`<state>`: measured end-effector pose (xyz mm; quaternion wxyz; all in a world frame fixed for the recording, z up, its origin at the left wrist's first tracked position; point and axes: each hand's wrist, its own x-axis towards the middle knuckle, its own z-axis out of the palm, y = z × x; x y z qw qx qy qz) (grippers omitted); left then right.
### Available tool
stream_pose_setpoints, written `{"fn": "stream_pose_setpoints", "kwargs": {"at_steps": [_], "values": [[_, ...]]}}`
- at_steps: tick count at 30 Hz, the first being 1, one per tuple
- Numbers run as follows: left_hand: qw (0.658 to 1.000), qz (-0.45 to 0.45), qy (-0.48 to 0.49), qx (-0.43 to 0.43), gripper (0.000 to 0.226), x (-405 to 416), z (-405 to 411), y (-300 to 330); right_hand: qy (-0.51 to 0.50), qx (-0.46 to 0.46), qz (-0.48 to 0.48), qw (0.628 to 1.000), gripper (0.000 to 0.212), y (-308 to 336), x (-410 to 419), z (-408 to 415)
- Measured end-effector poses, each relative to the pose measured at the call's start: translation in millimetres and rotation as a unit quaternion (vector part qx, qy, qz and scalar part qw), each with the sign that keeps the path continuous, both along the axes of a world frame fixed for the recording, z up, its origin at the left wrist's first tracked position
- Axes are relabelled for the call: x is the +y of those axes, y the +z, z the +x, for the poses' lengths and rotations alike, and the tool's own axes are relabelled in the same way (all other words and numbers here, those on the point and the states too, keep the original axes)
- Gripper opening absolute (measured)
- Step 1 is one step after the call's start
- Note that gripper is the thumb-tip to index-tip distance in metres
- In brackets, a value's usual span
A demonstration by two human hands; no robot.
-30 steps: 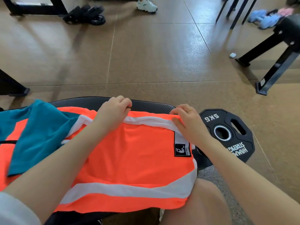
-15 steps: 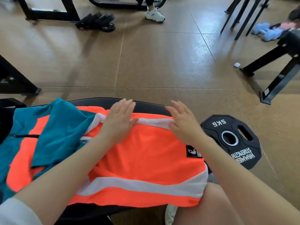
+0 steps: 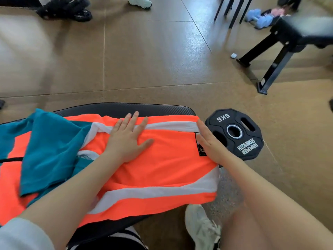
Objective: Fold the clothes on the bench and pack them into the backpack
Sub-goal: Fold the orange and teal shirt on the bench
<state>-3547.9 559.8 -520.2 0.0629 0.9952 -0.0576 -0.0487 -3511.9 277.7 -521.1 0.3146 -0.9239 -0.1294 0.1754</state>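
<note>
An orange garment with white stripes [image 3: 162, 170] lies spread over the black bench [image 3: 126, 110]. A teal garment [image 3: 52, 152] is draped across its left part. My left hand [image 3: 128, 139] lies flat on the orange fabric near its far white stripe, fingers straight and spread. My right hand [image 3: 210, 143] presses with straight fingers on the garment's right edge, beside a small black label. No backpack is in view.
A black 5 kg weight plate [image 3: 236, 133] lies on the floor just right of the bench. Another black bench frame [image 3: 288, 44] stands at the far right. Black sandals [image 3: 66, 9] and a person's white shoe [image 3: 139, 1] are on the brown floor beyond. My own shoe [image 3: 201, 228] is below.
Both hands went from curled around the far white-striped edge to lying flat on the orange fabric. The right hand slid outward to the garment's right edge.
</note>
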Motion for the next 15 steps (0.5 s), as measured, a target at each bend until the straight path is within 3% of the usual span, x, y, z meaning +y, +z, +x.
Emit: {"fn": "stream_pose_setpoints", "kwargs": {"at_steps": [3,8,12,15], "values": [[1.0,0.016,0.005,-0.009,0.09,-2,0,0,0.012,0.015,0.013,1.0,0.053,3,-4,4],[0.999,0.027,0.029,-0.001,0.091,-5,0,3,-0.032,-0.055,0.103,0.993,0.038,8,-18,31],[0.996,0.028,0.079,0.021,0.095,-12,-6,14,0.013,0.06,0.139,0.988,0.05,3,-21,68],[0.981,0.117,0.149,0.034,0.081,-31,-11,28,0.073,0.109,0.119,0.984,0.053,-2,-28,97]]}}
